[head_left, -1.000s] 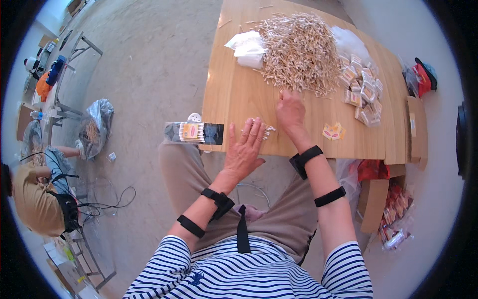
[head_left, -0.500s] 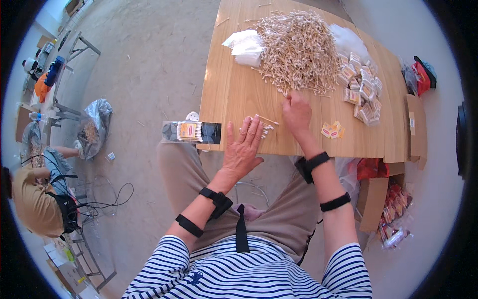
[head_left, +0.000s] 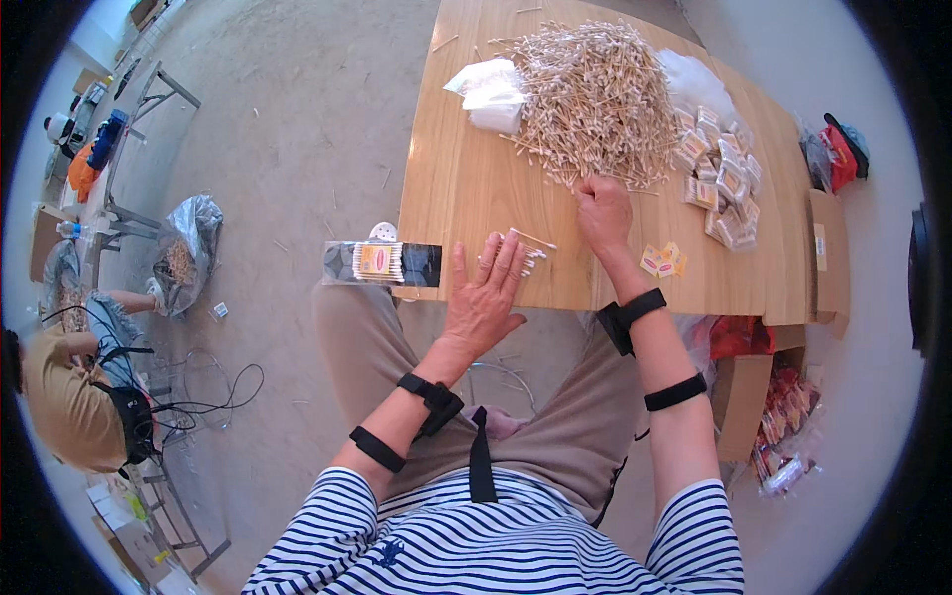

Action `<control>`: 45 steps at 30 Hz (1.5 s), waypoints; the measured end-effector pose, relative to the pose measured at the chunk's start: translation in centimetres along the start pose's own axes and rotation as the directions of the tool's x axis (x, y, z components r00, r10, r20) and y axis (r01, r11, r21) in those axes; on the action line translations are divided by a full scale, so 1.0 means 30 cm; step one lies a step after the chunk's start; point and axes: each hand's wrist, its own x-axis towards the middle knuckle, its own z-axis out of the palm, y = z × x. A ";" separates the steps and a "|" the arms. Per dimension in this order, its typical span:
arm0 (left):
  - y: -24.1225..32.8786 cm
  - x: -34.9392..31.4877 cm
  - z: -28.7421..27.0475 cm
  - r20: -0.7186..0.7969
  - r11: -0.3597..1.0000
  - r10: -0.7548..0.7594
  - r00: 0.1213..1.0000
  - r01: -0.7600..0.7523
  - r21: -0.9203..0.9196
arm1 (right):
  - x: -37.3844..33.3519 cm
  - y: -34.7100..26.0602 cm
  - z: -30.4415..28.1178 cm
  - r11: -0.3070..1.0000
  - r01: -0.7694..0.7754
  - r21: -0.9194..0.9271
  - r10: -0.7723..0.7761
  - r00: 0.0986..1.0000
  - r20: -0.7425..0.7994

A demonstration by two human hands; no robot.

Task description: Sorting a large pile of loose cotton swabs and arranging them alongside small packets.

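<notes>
My left hand [head_left: 484, 296] lies flat near the table's front edge, fingers stretched out over a few loose cotton swabs [head_left: 534, 256] that stick out at its right side. At the near rim of a big heap of cotton swabs [head_left: 595, 99], my right hand [head_left: 603, 216] is closed, knuckles up; its fingertips and anything in them are hidden. Left of my left hand, a clear plastic packet of cotton swabs [head_left: 377, 262] with a yellow label card rests on a dark strip that juts past the table's left edge.
Several filled swab packets [head_left: 729, 183] are piled right of the heap. Yellow cards [head_left: 662, 260] lie right of my right hand. White plastic bags [head_left: 491, 94] sit left of the heap. Cardboard boxes [head_left: 746, 397] stand below the table's right side. Another person [head_left: 79, 397] works at far left.
My right hand has shifted slightly to the right along the near rim of the heap, still closed. My left hand stays in place over the loose swabs.
</notes>
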 end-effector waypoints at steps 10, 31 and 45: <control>-0.002 -0.007 -0.006 -0.010 1.000 -0.011 1.000 0.011 -0.013 | -0.174 -0.137 -0.042 0.961 0.017 0.276 -0.088 0.965 0.246; 0.000 -0.004 0.003 0.002 1.000 -0.008 1.000 0.008 0.005 | -0.247 -0.177 -0.036 0.990 0.137 0.031 -0.139 0.985 0.101; 0.004 -0.005 0.002 -0.022 1.000 -0.027 0.999 0.027 0.015 | -0.218 -0.119 -0.028 0.997 0.081 -0.011 -0.081 0.996 -0.047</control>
